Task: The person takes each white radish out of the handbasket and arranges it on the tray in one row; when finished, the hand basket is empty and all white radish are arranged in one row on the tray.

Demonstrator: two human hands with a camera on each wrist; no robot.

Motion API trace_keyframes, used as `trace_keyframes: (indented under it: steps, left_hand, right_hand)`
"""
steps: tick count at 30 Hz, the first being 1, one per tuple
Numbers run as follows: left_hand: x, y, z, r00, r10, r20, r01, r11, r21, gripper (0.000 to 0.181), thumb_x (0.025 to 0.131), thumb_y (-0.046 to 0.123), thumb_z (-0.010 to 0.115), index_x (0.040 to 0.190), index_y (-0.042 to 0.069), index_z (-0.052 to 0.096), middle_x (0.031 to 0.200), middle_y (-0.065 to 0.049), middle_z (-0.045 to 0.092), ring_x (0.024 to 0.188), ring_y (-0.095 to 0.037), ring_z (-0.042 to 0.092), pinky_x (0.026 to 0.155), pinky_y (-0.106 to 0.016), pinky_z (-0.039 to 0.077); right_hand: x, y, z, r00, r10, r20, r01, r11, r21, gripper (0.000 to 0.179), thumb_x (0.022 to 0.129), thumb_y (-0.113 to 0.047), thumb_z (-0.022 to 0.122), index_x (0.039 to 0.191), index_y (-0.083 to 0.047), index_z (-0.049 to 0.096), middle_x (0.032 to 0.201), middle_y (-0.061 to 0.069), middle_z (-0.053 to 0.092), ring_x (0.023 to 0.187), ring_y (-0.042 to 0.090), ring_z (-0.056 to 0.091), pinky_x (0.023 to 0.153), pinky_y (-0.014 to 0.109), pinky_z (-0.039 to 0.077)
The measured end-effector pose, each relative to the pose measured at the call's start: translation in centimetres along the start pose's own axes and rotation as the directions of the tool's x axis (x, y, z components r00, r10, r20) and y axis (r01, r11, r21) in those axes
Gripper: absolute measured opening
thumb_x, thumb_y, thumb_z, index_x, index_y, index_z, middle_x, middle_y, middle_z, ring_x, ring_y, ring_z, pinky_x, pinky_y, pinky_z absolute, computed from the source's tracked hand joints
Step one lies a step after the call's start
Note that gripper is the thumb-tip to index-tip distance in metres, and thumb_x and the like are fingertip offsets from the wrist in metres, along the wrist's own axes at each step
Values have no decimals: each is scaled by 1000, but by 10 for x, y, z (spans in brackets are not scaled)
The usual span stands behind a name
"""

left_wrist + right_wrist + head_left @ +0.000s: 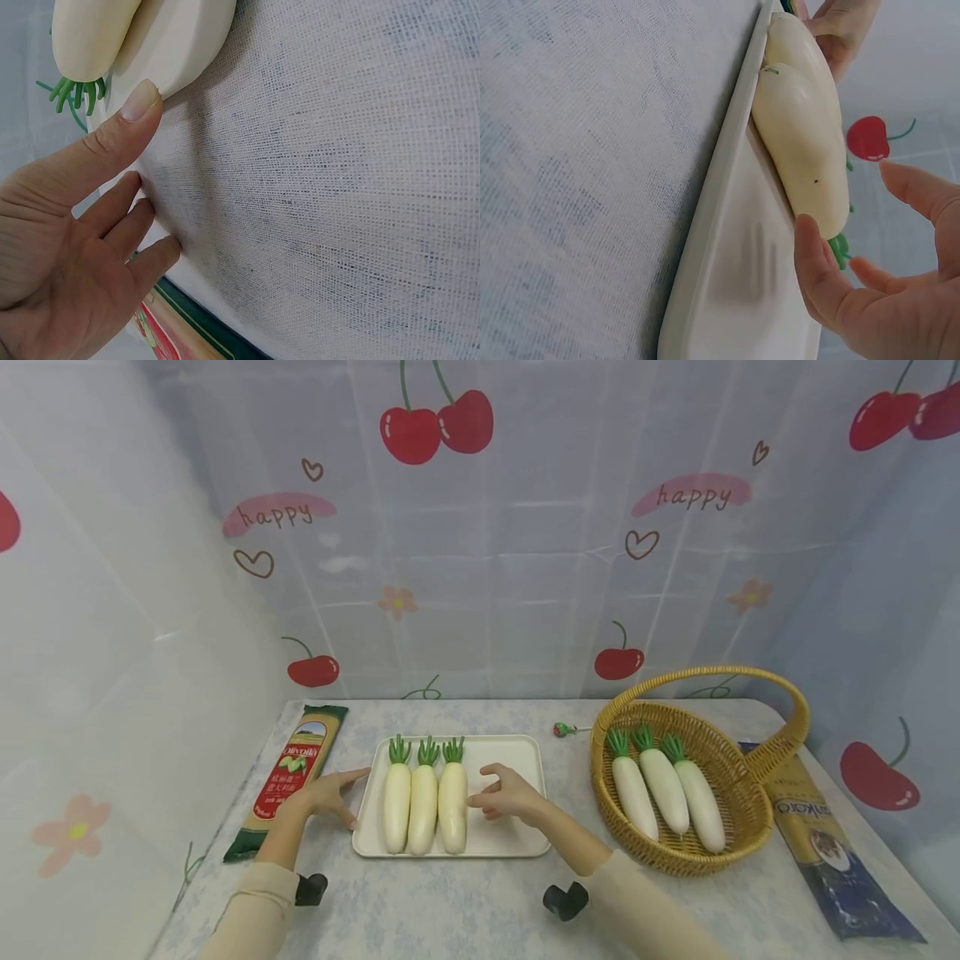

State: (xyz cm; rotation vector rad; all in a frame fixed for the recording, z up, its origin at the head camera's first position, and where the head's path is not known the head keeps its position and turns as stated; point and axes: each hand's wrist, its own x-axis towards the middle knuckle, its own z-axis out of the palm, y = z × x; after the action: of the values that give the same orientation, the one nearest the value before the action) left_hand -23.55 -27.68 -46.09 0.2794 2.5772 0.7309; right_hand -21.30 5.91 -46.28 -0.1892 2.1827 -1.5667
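Three white radishes with green tops, the right one [453, 810], the middle one [423, 810] and the left one [397, 810], lie side by side on a white tray [517, 756]. My left hand [324, 795] is at the tray's left edge, thumb near the rim and fingers spread. In the left wrist view this hand [82, 255] holds nothing. Over the tray's right part, my right hand [513, 797] has its fingers loosely bent, a fingertip close beside the right radish. The right wrist view shows that hand [900, 300] with nothing between thumb and fingers.
At right stands a wicker basket [750, 827] with a tall handle, holding three more radishes [663, 789]. A blue and gold packet [832, 860] lies beyond it. A red and green packet [288, 777] lies left of the tray. A small red-green item [562, 729] lies behind.
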Motion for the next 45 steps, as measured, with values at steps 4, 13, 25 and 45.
trace_keyframes:
  steps: [4,13,25,45]
  left_hand:
    - [1,-1,1,1000,5,-2,-5,1000,-10,102,58,13,89,144,0,35,140,-35,35,131,-49,31,105,-57,31]
    - [0,0,0,1000,5,3,-5,1000,2,101,59,13,89,143,-1,34,140,-35,34,131,-49,30,105,-57,31]
    - [-2,0,0,1000,0,3,0,1000,9,101,60,15,89,144,-1,34,140,-35,34,131,-49,30,105,-57,31]
    - [0,1,0,1000,-3,3,3,1000,13,102,59,15,89,144,0,34,140,-35,35,131,-49,31,105,-58,31]
  right_hand:
    - [-14,0,-11,999,-39,18,39,999,-29,71,82,-18,73,139,5,36,103,19,59,84,32,65,73,40,57]
    - [-50,3,-35,993,-108,52,111,991,-70,70,84,-20,71,139,5,35,105,19,58,85,37,65,77,46,55]
    - [-89,-6,-75,970,-192,149,205,975,-82,68,85,-22,69,139,2,35,108,18,57,92,31,63,79,45,54]
    - [-131,-12,-151,955,-283,92,296,932,-208,61,91,-19,63,139,5,33,113,25,57,99,34,62,80,29,54]
